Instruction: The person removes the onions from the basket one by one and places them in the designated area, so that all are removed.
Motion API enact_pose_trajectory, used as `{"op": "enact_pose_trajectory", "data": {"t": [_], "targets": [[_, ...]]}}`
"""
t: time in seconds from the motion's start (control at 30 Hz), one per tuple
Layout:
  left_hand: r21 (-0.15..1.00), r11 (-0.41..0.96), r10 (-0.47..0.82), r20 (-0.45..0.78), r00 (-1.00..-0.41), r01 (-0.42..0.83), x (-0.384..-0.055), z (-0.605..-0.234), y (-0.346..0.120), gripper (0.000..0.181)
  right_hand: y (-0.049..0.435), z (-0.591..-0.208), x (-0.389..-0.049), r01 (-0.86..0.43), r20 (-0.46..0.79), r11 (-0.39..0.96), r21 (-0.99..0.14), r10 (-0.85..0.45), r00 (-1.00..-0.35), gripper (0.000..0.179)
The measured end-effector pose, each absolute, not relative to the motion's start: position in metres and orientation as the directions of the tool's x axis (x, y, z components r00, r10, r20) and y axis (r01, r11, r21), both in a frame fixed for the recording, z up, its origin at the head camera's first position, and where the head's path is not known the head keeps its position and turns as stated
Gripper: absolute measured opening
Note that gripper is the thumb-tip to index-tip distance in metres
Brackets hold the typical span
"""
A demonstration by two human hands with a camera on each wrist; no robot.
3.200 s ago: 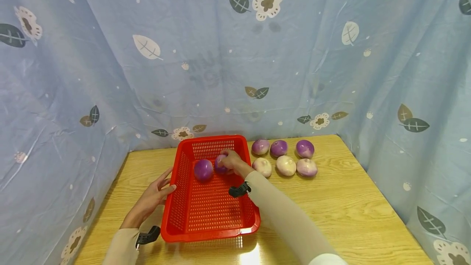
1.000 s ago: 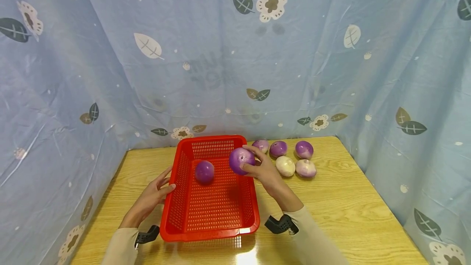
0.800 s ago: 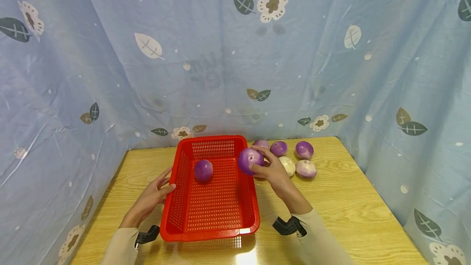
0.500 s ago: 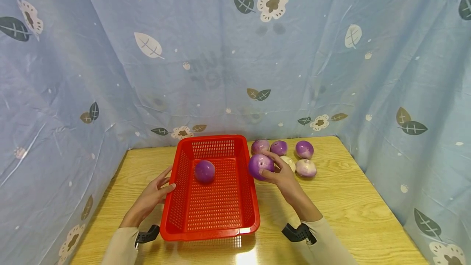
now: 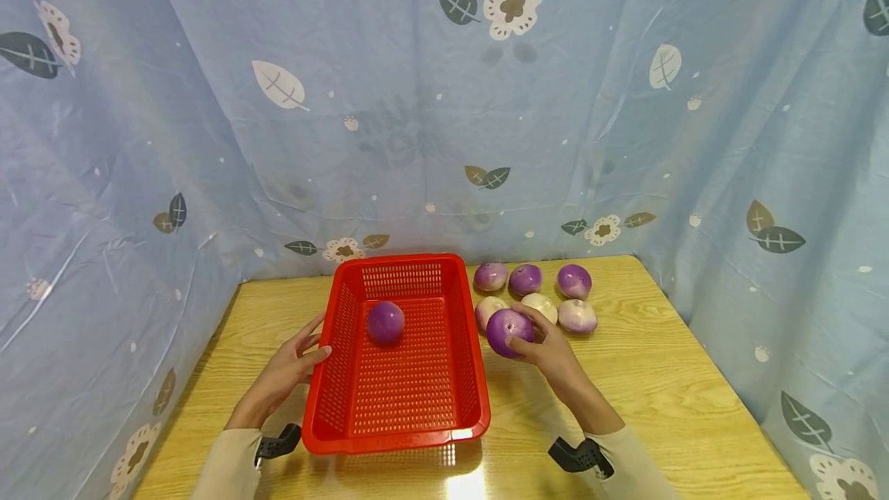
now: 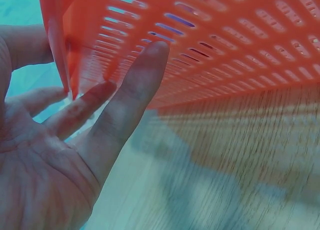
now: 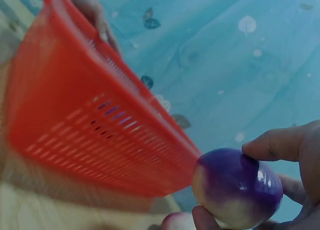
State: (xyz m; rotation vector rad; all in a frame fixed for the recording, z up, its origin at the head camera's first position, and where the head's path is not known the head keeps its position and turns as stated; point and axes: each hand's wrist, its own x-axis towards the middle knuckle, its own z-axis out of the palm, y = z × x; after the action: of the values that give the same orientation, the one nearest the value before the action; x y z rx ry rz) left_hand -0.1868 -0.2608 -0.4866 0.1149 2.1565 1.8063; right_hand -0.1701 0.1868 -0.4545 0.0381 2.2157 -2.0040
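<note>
In the head view my right hand grips a purple-and-white turnip above the table, right of the red plastic basket. The right wrist view shows the thumb and fingers around that turnip. My left hand holds the left rim of the basket. In the left wrist view its thumb goes over the rim and its fingers lie against the slotted outer wall. One purple turnip lies inside the basket, toward the back.
Right of the basket, several turnips stand in two rows on the wooden table: purple ones behind, paler ones in front. The held turnip partly covers a pale one. A blue patterned curtain encloses the back and sides.
My right hand has taken a turnip out of the basket, carried it over the right rim, and moved it right and nearer to me. The left hand has stayed on the rim.
</note>
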Motion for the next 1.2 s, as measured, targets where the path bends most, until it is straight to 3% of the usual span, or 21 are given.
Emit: {"op": "enact_pose_trajectory", "data": {"t": [1.2], "targets": [[0.969,0.198,0.264,-0.2,-0.943,-0.15,-0.187,-0.487,-0.261,0.078,0.19,-0.516,-0.182,0.198,-0.207,0.193,-0.961,-0.027,-0.978,0.059]]}}
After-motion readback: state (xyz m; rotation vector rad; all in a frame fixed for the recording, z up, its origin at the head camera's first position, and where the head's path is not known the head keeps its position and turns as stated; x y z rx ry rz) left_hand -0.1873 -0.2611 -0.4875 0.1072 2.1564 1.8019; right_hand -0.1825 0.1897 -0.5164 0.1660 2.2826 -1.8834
